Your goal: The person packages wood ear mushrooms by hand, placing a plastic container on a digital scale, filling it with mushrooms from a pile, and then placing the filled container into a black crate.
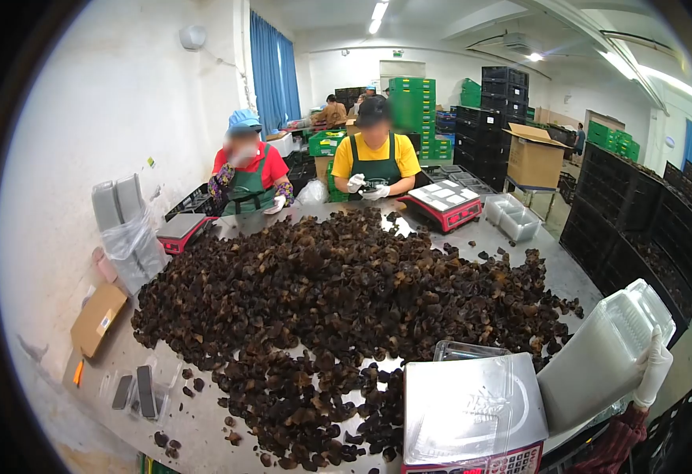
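Observation:
My right hand [655,370], in a white glove below a dark red sleeve, is at the lower right. Its fingers lie along the side of a tall, leaning stack of clear plastic trays [591,363], gripping it. Left of the stack stands a scale [472,407] with a shiny metal top and a red keypad at its front. A clear plastic tray [464,350] sits just behind the scale. A wide heap of dark brown wood ear mushrooms [322,292] spreads over the metal table [204,426]. My left hand is out of view.
Across the table are a person in yellow [374,158] and a person in red [255,170]. Two more scales, one red [445,204] and another [182,231], stand on the far side. Black crates [638,221] line the right; a cardboard piece [98,320] lies left.

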`<state>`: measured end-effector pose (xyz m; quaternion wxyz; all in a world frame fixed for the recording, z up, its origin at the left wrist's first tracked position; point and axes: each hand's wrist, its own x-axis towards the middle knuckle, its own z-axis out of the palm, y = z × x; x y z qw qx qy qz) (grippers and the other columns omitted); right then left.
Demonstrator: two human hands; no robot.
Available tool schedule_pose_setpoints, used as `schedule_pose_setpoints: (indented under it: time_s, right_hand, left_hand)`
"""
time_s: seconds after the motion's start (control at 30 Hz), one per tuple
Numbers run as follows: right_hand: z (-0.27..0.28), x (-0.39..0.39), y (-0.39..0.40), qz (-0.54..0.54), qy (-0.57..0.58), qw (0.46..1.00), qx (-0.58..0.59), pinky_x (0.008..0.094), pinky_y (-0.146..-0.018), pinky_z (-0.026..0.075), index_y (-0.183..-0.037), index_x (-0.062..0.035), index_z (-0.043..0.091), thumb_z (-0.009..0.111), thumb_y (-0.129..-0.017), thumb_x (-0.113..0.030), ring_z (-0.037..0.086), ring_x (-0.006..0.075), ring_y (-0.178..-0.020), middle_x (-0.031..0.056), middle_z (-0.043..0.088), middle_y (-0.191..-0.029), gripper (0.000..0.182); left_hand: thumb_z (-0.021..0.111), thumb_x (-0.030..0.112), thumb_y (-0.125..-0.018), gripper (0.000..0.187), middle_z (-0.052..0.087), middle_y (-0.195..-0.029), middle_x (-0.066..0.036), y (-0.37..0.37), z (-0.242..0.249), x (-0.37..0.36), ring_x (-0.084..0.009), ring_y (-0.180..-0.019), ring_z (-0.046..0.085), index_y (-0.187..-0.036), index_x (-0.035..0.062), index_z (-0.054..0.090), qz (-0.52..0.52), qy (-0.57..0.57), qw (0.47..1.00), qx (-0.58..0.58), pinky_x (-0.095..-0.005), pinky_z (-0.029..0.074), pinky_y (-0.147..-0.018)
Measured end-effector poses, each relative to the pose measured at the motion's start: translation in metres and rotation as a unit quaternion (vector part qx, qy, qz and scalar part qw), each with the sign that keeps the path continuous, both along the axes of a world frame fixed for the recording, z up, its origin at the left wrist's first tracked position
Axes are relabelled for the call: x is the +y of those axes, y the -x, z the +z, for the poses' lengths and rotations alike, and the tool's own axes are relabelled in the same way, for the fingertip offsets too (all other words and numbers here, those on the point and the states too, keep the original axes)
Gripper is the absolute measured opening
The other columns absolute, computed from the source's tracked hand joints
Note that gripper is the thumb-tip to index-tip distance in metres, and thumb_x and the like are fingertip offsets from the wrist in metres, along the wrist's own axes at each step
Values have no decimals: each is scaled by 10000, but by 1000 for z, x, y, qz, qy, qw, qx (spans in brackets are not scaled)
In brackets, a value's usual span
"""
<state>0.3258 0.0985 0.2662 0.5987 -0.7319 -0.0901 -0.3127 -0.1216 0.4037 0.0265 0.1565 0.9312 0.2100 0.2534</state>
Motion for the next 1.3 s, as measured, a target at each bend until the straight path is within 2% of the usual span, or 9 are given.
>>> schedule_pose_setpoints:
  time_s: [0.37, 0.53, 0.67, 1.0, 1.2, 1.27, 1.3]
  right_hand:
    - [-3, 1, -2, 14, -20, 1000, -20, 214, -395, 180, -464, -90, 443, 553, -941, -373, 258, 22, -386, -55, 342, -432, 566]
    - [-9, -6, -11, -11, -21, 1000, 1, 216, -388, 171, -478, -97, 447, 548, -950, -355, 250, 22, -385, -60, 337, -437, 548]
    - [-10, -10, -14, 11, -34, 999, 18, 224, -387, 166, -493, -99, 457, 542, -955, -350, 245, 22, -386, -60, 336, -447, 531]
    - [-17, -17, -25, -17, 5, 1000, -16, 229, -396, 164, -523, -102, 459, 524, -961, -368, 245, 26, -401, -61, 324, -469, 517]
    - [-14, -17, -23, -1, 8, 1000, 2, 227, -403, 165, -543, -91, 483, 510, -970, -357, 232, 20, -417, -65, 321, -485, 504]
    - [-18, -22, -28, 9, 11, 1000, -13, 225, -406, 168, -609, -63, 575, 503, -975, -346, 231, 16, -429, -70, 318, -492, 468]
    - [-20, -27, -32, 11, 12, 1000, -13, 225, -406, 168, -609, -63, 575, 503, -975, -346, 231, 16, -429, -70, 318, -492, 468]
  left_hand:
    - [682, 137, -768, 153, 599, -936, -74, -3, 0, -1, -277, -881, 556, -914, 107, 646, 14, 6, 1000, -16, -401, 429, -763]
    - [686, 133, -760, 162, 601, -936, -71, -2, 0, -1, -277, -876, 558, -915, 108, 647, 19, -2, 1000, -14, -397, 432, -758]
    - [688, 130, -756, 173, 601, -940, -67, -2, 1, 0, -275, -878, 558, -923, 114, 651, 9, 5, 1000, -23, -394, 434, -752]
    - [681, 147, -761, 169, 572, -911, -66, -1, 0, 0, -273, -864, 534, -925, 119, 649, 9, 0, 1000, -16, -392, 424, -754]
    - [676, 146, -765, 157, 566, -898, -70, -1, -1, 0, -277, -859, 529, -915, 110, 645, 7, -3, 1000, -21, -393, 422, -755]
    - [675, 146, -765, 159, 564, -893, -71, 0, -6, 1, -279, -856, 528, -916, 107, 646, 9, -4, 1000, -18, -394, 421, -757]
    - [674, 145, -765, 161, 563, -888, -72, 1, -8, 1, -280, -853, 527, -918, 104, 647, 7, -5, 1000, -16, -394, 420, -759]
